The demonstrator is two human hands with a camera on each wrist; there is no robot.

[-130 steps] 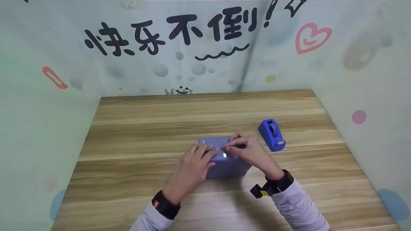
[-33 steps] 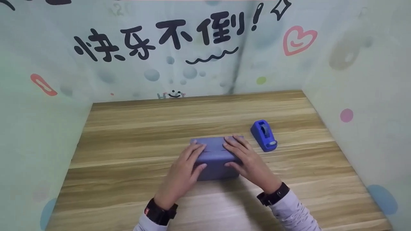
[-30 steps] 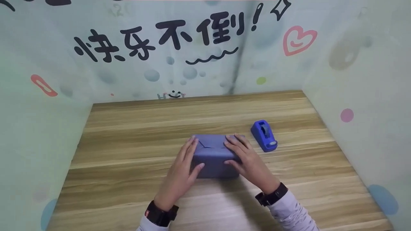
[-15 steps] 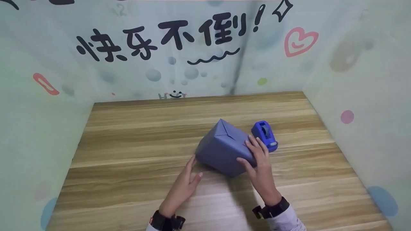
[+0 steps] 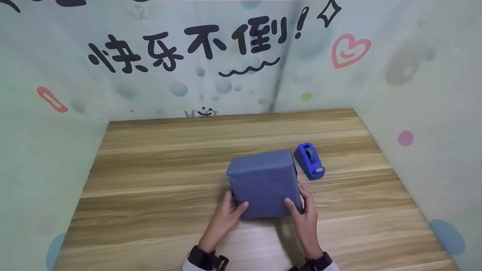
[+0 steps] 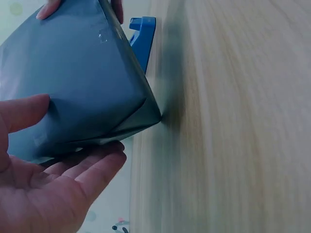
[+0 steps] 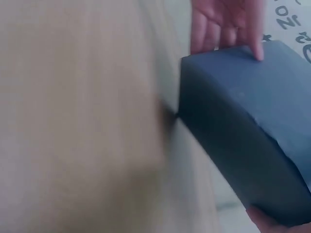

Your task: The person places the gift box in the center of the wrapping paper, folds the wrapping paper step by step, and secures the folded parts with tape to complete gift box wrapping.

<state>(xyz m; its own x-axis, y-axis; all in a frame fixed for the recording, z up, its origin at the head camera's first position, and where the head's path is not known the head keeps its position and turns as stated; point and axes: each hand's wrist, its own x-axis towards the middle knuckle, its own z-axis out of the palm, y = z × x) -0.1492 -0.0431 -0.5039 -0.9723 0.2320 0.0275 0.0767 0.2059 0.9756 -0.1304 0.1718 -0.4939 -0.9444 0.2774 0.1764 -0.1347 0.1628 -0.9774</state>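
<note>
A box wrapped in blue-grey paper (image 5: 263, 194) is held tilted between both hands, near the middle of the table. My left hand (image 5: 224, 215) grips its lower left side, thumb on the near face. In the left wrist view, the left hand's (image 6: 58, 194) fingers lie against one end of the box (image 6: 73, 68), where the paper is folded. My right hand (image 5: 305, 220) holds the lower right side, also with the thumb in front. In both wrist views a low corner of the box meets or nearly meets the wood. Some fingertips are hidden behind the box.
A blue tape dispenser (image 5: 310, 161) stands on the wooden table (image 5: 162, 180), just right of and behind the box. Printed cloth walls (image 5: 233, 92) close off the back and both sides of the table.
The box lay under both hands with its flap seam up. The hands have turned and tilted it, and a smooth face now shows. Both hands have moved down to its lower sides.
</note>
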